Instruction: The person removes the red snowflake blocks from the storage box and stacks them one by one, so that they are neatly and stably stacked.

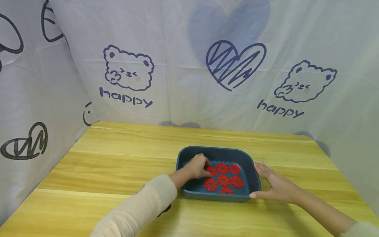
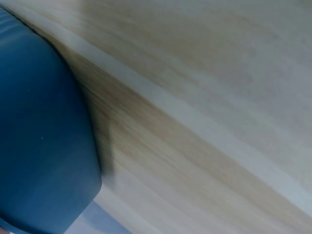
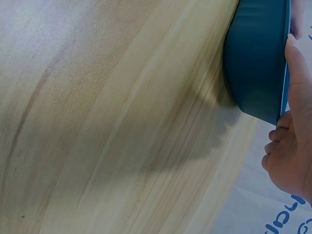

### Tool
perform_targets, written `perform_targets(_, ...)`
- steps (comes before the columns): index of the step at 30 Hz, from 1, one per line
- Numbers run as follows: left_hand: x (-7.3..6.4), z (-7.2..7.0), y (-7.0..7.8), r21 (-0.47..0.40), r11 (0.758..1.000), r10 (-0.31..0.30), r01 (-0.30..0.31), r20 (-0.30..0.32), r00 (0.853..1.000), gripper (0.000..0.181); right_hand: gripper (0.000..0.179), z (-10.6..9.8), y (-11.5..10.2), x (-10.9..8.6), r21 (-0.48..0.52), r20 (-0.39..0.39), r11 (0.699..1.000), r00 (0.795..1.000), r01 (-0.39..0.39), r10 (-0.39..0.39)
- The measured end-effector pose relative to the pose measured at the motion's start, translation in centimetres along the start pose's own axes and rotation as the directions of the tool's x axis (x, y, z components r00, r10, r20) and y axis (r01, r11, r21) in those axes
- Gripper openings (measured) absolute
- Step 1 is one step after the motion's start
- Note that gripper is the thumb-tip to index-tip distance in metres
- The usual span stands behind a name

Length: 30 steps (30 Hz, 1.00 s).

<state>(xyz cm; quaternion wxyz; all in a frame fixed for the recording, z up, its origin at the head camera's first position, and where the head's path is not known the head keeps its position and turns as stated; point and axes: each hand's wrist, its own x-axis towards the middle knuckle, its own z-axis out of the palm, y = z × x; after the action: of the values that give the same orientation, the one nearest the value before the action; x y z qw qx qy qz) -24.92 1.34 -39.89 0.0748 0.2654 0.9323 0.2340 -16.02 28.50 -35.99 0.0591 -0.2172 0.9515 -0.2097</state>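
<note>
A dark blue rectangular tub (image 1: 214,198) sits on the wooden table, with several red notched snowflake building discs (image 1: 223,180) lying flat inside. My left hand (image 1: 196,167) reaches over the tub's left wall. Its thumb and fingers curl about the edges of a red disc (image 1: 212,171) at the left of the group, partly covering it. At the right end, my right hand (image 1: 276,186) holds the tub, thumb at the front corner and fingers on the far side. The right wrist view shows that hand (image 3: 295,146) against the tub's rim (image 3: 284,83). The left wrist view has only the tub's outer wall (image 2: 44,131).
The wooden table (image 1: 118,164) stretches around the tub. White cloth (image 1: 177,82) printed with bears, hearts and lettering hangs behind it and along the sides. A small dark object (image 1: 164,210) shows partly under the left sleeve.
</note>
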Motion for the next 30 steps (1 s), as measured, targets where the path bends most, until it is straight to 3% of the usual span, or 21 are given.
perform_targets(6, 0.15, 0.16, -0.15, 0.022, 1.000, 0.013, -0.014, 0.015, 1.000, 0.036, 0.100, 0.11, 0.14, -0.04, -0.007, -0.006, 1.000, 1.000, 0.006, -0.006)
perform_targets(11, 0.10, 0.07, -0.15, -0.010, 1.000, 0.005, -0.005, 0.018, 1.000, 0.035, 0.100, 0.20, 0.19, -0.07, -0.007, -0.009, 1.000, 1.000, 0.010, -0.010)
perform_targets(20, 0.21, 0.08, -0.19, -0.094, 0.995, -0.033, 0.035, 0.018, 0.999, 0.034, 0.100, 0.12, 0.20, -0.05, -0.005, 0.003, 1.000, 1.000, 0.001, -0.001)
perform_targets(30, 0.24, -0.01, -0.18, -0.102, 0.992, -0.076, 0.076, -0.004, 0.997, 0.033, 0.100, 0.07, 0.16, -0.05, -0.005, 0.001, 1.000, 1.000, 0.005, -0.005)
